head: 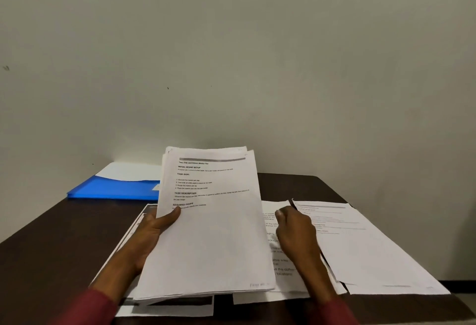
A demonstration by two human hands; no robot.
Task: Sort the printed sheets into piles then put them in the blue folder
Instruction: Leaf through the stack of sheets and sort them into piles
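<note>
A stack of printed sheets held up over three piles on a dark table, in front of a pale wall.

The stack is raised and tilted over the near middle of the table. Its top page shows headed text. To its right, the right pile lies flat, and the middle pile lies beside that, partly under the stack. The left pile shows only at its edges beneath the stack. The blue folder lies at the far left of the table, well apart from both hands. The left hand grips the stack's left edge, thumb on top. The right hand rests on the middle pile with its fingers curled. Whether it pinches a sheet cannot be told.
</note>
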